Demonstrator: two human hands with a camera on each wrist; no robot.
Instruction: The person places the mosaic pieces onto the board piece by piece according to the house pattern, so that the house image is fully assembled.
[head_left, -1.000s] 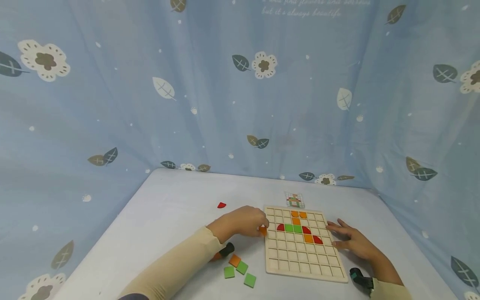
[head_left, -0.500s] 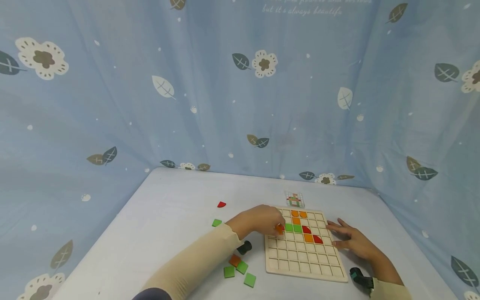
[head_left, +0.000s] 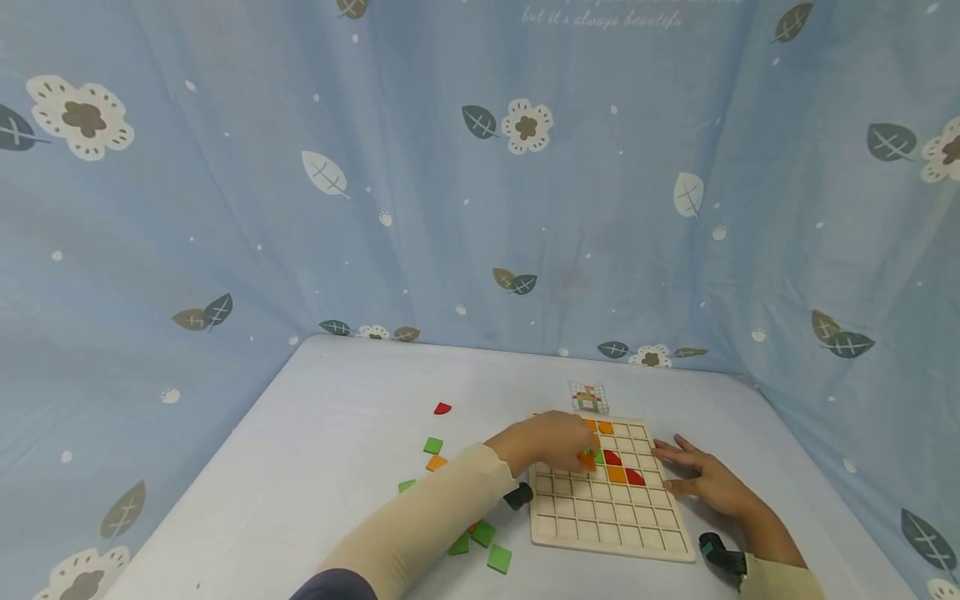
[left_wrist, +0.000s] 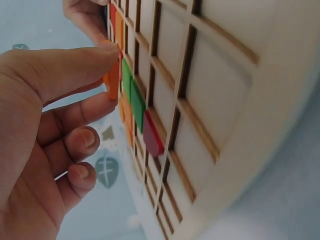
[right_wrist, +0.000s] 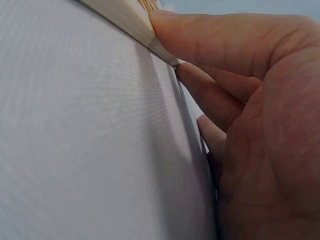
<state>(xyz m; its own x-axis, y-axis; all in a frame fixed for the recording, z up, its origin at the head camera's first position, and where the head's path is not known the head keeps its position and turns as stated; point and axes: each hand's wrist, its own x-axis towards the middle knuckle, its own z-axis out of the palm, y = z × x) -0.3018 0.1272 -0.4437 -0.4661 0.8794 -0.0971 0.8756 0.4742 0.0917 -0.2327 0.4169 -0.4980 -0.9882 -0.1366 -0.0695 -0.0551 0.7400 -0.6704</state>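
Left of the grid board (head_left: pixel 585 510), a first green tile (head_left: pixel 407 485) lies on the white bench (head_left: pixel 352 417), partly covered by the left sleeve (head_left: pixel 420 521). A second green tile (head_left: pixel 433 445) lies farther from the person, with a loose orange tile (head_left: pixel 437 462) just beside it. A red quarter-circle (head_left: pixel 442 408), also left of the board, lies about level with its far edge. Near the board's lower left corner are three more green tiles (head_left: pixel 483 533); an orange tile there is mostly hidden by the sleeve.

The left hand (head_left: pixel 555 440), a black device (head_left: pixel 519 496) at its wrist, is over the board's left half. Its thumb and forefinger pinch an orange piece (left_wrist: pixel 114 80), held on edge above the cells; whether it touches them cannot be told. The left wrist view shows two green squares (left_wrist: pixel 136 95) and a red piece (left_wrist: pixel 153 137) seated in the board. Beyond the board's far edge lies a pattern card (head_left: pixel 588 397). Orange circles (head_left: pixel 605 428) occupy the far row; nearer the board's middle are red quarter pieces (head_left: pixel 636 477) and an orange square (head_left: pixel 617 475).

At the board's right edge, well apart from the other, the right hand (head_left: pixel 708 483) rests with fingers spread, thumb touching the rim. A blue curtain (head_left: pixel 420 183) hangs behind the board.
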